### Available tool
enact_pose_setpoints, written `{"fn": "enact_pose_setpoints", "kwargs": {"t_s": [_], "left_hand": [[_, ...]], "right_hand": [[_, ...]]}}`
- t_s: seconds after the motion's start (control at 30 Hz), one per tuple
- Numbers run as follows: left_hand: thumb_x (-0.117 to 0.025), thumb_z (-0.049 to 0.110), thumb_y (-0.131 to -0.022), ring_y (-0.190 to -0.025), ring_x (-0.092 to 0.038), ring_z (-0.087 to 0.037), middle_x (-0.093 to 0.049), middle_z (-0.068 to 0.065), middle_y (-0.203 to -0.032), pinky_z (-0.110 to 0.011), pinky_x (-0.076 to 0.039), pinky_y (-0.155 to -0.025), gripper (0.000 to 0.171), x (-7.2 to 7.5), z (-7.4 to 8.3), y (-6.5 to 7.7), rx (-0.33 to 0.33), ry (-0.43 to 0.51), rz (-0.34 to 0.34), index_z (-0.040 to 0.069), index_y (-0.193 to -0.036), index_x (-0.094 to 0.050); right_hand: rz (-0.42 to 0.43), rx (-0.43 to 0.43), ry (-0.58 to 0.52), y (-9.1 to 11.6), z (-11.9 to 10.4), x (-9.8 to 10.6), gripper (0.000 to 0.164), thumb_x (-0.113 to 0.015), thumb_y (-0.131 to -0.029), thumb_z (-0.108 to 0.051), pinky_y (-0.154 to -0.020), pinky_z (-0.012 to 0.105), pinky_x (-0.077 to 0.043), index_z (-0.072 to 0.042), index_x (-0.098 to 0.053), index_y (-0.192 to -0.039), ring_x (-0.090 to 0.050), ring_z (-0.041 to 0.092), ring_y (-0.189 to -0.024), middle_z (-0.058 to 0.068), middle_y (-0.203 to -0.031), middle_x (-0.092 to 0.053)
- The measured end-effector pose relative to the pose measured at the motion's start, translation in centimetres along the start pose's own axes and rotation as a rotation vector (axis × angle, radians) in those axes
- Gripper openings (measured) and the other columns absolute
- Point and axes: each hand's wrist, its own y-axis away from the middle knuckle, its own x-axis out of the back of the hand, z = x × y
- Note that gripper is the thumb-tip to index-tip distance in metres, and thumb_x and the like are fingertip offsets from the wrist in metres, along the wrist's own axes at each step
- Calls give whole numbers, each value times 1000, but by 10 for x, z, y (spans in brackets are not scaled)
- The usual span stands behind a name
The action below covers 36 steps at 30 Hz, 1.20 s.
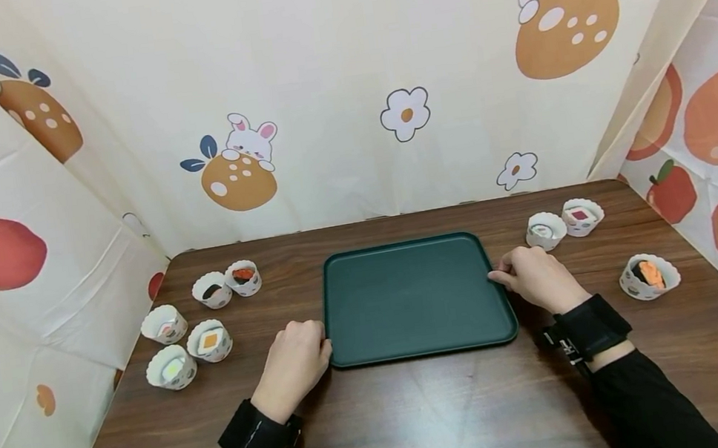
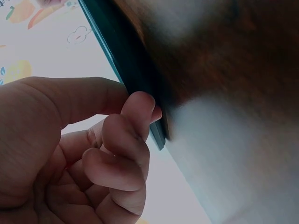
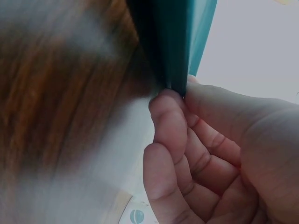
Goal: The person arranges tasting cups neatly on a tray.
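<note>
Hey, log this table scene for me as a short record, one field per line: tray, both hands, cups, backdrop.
Tray: dark green, rectangular, nothing on it; whether slightly lifted, cannot tell
Surface: brown wood-look tabletop
Left grip: pinches the tray's left edge
Right grip: pinches the tray's right edge
Cups, left of tray: five white cups, scalloped rims
Cups, right of tray: three similar cups; the nearest contains an orange-topped piece
Backdrop: pale printed cloth with rabbits, fruit and flowers
</note>
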Motion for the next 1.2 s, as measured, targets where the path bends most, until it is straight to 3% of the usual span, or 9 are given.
{"fn": "enact_pose_setpoints", "kwargs": {"t_s": [0.1, 0.37, 0.63, 0.8, 0.9, 1.03, 1.2], "left_hand": [[-72, -2, -91, -56, -26, -9, -21, 9, -62, -25, -23, -52, 49, 0, -1, -1, 7, 10, -10, 16, -57, -41], [-74, 3, -93, -56, -25, -9, -21, 9, -61, -26, -21, -51, 51, 2, -1, -3, 20, 17, -19, 16, -57, -41], [-79, 12, -95, -54, -43, -10, -44, 6, -60, -27, -37, -53, 34, 12, -3, -4, 53, 51, -24, 14, -67, -61], [-78, 14, -95, -58, -54, -12, -64, 0, -70, -31, -46, -55, 13, 28, -15, -9, 75, 35, -13, 9, -84, -74], [-78, 15, -96, -61, -58, -13, -68, -1, -75, -32, -47, -55, 9, 42, -24, -15, 82, 25, -10, 8, -92, -75], [-81, 15, -94, -66, -60, -19, -70, -7, -80, -37, -48, -58, 18, 62, -39, -24, 62, -17, 40, 2, -104, -74], [-82, 14, -93, -89, -69, -36, -72, -25, -109, -52, -58, -75, 36, 80, -63, -38, 67, -57, 76, -4, -121, -69]], "right_hand": [[-10, -5, -4, 1, 2, 0, 32, -73, -102, -20, -58, 31, -38, -11, -69, -72, -50, 15, -59, -2, -64, -53], [-29, -12, -7, 2, 3, 5, 28, -73, -103, -22, -59, 31, -38, -10, -72, -77, -51, 15, -61, -2, -65, -56], [-5, 6, -5, 5, 2, 14, 28, -73, -103, -24, -58, 30, -36, -10, -73, -78, -49, 15, -60, -3, -63, -52], [-3, 16, -5, 6, -2, 17, 28, -73, -103, -27, -58, 30, -40, -9, -75, -81, -53, 13, -61, -3, -64, -60], [-3, 23, -3, 6, -6, 19, 28, -73, -104, -29, -59, 31, -42, -9, -75, -83, -55, 12, -62, -3, -67, -64], [5, 44, -2, 7, -13, 23, 28, -72, -104, -30, -59, 31, -44, -10, -75, -85, -57, 11, -63, -3, -69, -65], [16, 73, -6, 9, -24, 29, 26, -73, -104, -29, -61, 30, -44, -11, -74, -85, -56, 10, -63, -3, -70, -66]]}}
